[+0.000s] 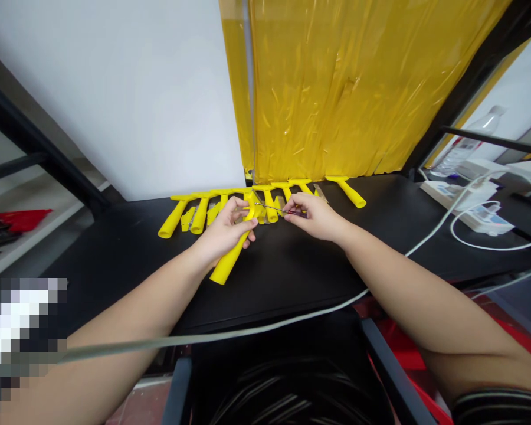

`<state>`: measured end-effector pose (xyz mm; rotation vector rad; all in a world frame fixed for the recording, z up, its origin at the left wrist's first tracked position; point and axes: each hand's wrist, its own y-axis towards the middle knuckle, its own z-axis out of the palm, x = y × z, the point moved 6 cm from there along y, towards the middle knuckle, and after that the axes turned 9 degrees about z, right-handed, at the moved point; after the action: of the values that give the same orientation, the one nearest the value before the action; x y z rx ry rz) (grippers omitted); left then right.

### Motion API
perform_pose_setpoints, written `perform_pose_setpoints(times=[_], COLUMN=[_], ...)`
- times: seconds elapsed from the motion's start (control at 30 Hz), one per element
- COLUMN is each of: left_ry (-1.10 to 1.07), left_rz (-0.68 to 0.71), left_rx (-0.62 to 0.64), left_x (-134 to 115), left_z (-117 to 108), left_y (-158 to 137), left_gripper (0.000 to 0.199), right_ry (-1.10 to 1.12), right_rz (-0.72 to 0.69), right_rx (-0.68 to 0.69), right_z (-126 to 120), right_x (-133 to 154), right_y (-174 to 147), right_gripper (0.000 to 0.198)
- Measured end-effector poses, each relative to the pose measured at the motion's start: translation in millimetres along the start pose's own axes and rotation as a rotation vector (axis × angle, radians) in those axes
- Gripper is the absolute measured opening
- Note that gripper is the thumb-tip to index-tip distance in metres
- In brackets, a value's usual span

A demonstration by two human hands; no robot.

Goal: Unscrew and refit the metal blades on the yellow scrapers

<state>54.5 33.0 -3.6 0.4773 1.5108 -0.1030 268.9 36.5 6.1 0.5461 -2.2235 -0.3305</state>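
My left hand point(234, 230) is closed around a yellow plastic tool handle point(227, 264), whose round tube points down toward me and whose head is up by my fingertips. In my right hand point(312, 215) is a thin screwdriver point(269, 206), pinched by its dark red grip. Its metal shaft points left and its tip is at the head of the held handle; whether it touches is too small to tell. Behind both hands, several similar yellow handles point(199, 217) lie in a row, with small yellow pieces point(187, 219) and metal plates point(321, 193) among them.
The black tabletop point(292, 271) ends at a white panel point(159, 106) and yellow plastic sheeting point(358, 88). Another yellow handle point(351, 193) lies at right. Beyond it are white power strips point(480, 215) and a clear bottle point(473, 141). A white cable point(292, 319) crosses in front.
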Motion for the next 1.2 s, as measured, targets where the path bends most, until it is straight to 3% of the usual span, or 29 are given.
perform_pose_setpoints(times=[0.13,0.33,0.6,0.77,0.9,1.1,1.2], left_ry=[0.039,0.289,0.398,0.436,0.389,0.422,0.442], left_rz=[0.01,0.159,0.168,0.177,0.178,0.174,0.161], left_rx=[-0.001,-0.067,-0.074,-0.087,-0.106,-0.098,-0.097], left_x=[2,0,-9,-15,-16,-14,-11], left_z=[-1,-12,-15,-13,-12,-15,-15], left_y=[0,0,-5,-5,-7,-5,-2], left_gripper=[0.047,0.041,0.04,0.037,0.036,0.039,0.04], right_ry=[0.045,0.211,0.502,0.41,0.432,0.527,0.514], right_rz=[0.022,0.122,0.252,0.319,0.385,0.264,0.3], right_rx=[-0.002,0.05,0.156,0.082,0.13,0.121,0.119], right_z=[1,6,20,17,19,20,20], right_x=[-2,-8,-6,-15,-18,-11,-16], right_y=[0,4,0,1,2,3,3], right_gripper=[0.006,0.021,0.034,0.035,0.045,0.041,0.039])
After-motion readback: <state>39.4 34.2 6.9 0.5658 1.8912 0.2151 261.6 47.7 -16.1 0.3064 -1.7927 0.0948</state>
